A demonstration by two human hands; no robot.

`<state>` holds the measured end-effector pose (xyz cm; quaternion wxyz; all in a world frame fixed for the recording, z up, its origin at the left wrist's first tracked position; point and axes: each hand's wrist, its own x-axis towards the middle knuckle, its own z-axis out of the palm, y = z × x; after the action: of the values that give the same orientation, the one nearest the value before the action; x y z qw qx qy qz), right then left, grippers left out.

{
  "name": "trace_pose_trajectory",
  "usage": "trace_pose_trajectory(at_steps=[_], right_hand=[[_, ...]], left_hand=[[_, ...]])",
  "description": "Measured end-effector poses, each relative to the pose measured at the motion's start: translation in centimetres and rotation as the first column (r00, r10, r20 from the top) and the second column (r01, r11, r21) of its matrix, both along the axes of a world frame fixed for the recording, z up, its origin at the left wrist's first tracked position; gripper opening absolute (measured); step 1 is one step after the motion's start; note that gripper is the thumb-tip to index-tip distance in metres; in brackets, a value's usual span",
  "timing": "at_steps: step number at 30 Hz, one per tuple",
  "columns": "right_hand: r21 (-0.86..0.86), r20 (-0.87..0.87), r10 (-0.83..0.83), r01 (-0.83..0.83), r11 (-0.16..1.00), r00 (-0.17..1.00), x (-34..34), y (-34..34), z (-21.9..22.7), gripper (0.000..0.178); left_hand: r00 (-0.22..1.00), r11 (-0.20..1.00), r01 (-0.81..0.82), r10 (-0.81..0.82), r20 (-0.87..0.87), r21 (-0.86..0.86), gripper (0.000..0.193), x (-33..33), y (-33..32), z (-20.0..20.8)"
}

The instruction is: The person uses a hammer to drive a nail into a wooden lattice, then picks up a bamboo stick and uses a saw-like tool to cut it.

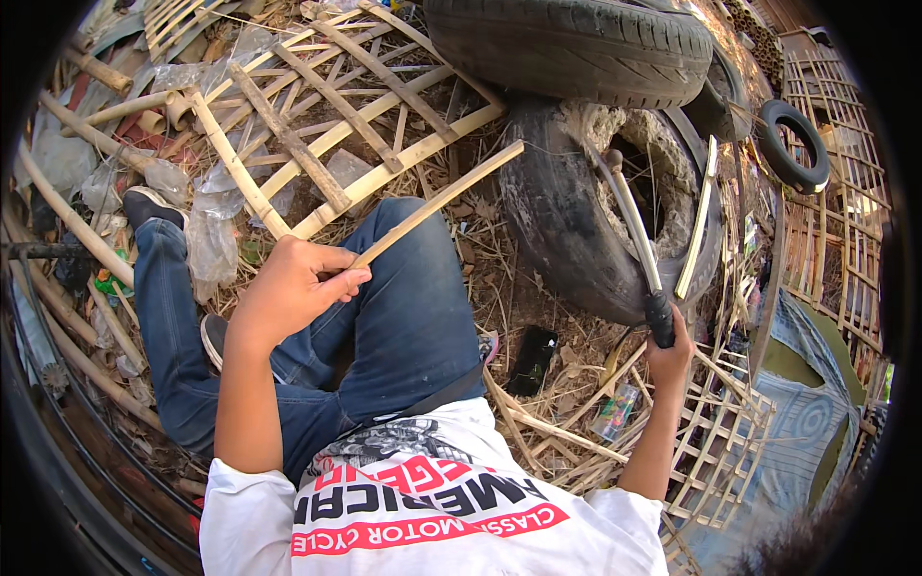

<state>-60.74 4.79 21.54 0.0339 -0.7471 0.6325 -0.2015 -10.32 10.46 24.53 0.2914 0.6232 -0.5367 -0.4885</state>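
My left hand [293,288] pinches the lower end of a split bamboo strip [447,199], which slants up to the right above my bent knee. On the right, my right hand [670,353] is wrapped around the black handle of a long, narrow, slightly curved machete [637,227]. Its blade points away from me, in front of an old tyre [547,211] with a crumbling, pale filling. Another pale bamboo strip [698,219] stands close to the blade, against the tyre's right side. The strip in my left hand and the blade are apart.
A slatted bamboo frame [384,163] lies ahead on the littered ground. Another tyre [576,48] rests above the filled one, and a small tyre [794,146] is at the right. A black phone [533,361] lies near my leg, by loose bamboo strips [567,437] and a woven lattice [715,456].
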Motion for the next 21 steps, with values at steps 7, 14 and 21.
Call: trace_pose_trajectory(at_steps=[7,14,21], right_hand=[[-0.134,0.102,-0.043,0.057,0.989,0.994,-0.9,1.6,0.5,0.050],[-0.203,0.512,-0.098,0.231,0.952,0.853,3.2,5.9,-1.9,0.032],[0.040,0.760,-0.111,0.124,0.991,0.641,9.0,9.3,-3.7,0.037]], left_hand=[[0.944,0.939,0.269,-0.213,0.250,-0.216,0.022,-3.0,-3.1,0.3],[0.876,0.863,0.429,-0.326,0.357,-0.266,0.019,-6.4,-6.9,0.9],[0.787,0.804,0.559,-0.436,0.437,-0.202,0.019,-11.7,-11.5,-0.9]])
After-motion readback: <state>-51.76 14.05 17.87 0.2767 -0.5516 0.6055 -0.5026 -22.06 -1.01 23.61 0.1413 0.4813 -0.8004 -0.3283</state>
